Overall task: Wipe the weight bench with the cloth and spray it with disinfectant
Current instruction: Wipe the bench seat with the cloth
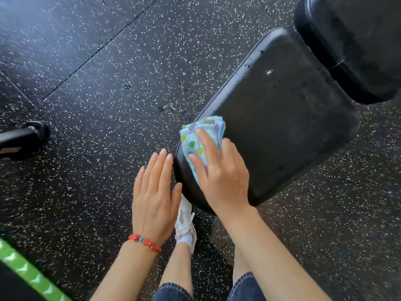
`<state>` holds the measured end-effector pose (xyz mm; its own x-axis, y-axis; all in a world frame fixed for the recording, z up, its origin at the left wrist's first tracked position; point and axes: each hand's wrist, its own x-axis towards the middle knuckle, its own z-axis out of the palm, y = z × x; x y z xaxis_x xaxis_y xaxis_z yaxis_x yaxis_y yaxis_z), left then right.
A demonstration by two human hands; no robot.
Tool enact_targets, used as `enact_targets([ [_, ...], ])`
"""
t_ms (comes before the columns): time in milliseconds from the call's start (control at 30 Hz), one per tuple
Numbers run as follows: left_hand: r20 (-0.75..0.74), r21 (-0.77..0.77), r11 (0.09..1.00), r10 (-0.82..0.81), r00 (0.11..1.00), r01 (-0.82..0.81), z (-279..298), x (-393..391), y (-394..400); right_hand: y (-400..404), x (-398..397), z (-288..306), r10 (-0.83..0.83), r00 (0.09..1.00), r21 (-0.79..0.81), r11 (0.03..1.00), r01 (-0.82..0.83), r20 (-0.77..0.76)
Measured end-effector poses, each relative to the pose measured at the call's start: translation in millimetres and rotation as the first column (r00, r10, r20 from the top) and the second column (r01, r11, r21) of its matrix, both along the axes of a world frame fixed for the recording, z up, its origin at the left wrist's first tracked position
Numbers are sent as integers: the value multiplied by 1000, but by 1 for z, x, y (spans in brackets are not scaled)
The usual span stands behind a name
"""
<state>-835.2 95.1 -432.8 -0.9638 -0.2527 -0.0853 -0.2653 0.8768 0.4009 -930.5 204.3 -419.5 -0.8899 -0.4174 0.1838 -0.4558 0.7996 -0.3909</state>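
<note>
The black padded seat of the weight bench (282, 109) fills the centre right, with its back pad (358, 44) beyond at the upper right. A folded light-blue cloth with coloured dots (200, 135) lies on the seat's near-left corner. My right hand (221, 170) presses flat on the cloth, fingers spread over it. My left hand (155, 192), with a red bead bracelet at the wrist, hovers flat and empty just left of the seat's edge, fingers together. No spray bottle is in view.
Black speckled rubber floor tiles (108, 83) surround the bench. A black equipment foot (28, 135) sits at the left edge. A green striped band (26, 272) crosses the bottom-left corner. My white shoe (186, 224) stands under the seat's near end.
</note>
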Motion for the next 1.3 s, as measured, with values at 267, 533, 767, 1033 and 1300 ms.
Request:
enact_targets([
  [267,-1,-2,1000,-6,1000,6,8,-8,10,26,1,2,65,998,1,998,-65,-7],
  [533,-68,-49,995,-90,994,86,12,-47,30,83,-9,6,-466,872,-53,877,478,152],
  [767,-109,-114,986,-130,986,118,6,-93,40,108,-34,3,-120,992,24,992,121,-41],
  [1033,-66,-160,978,-144,987,132,-2,-96,47,98,-81,6,-547,827,-82,825,559,129],
  [1300,-70,-172,976,-149,986,136,-2,-96,46,93,-130,6,-351,936,-22,936,351,31],
])
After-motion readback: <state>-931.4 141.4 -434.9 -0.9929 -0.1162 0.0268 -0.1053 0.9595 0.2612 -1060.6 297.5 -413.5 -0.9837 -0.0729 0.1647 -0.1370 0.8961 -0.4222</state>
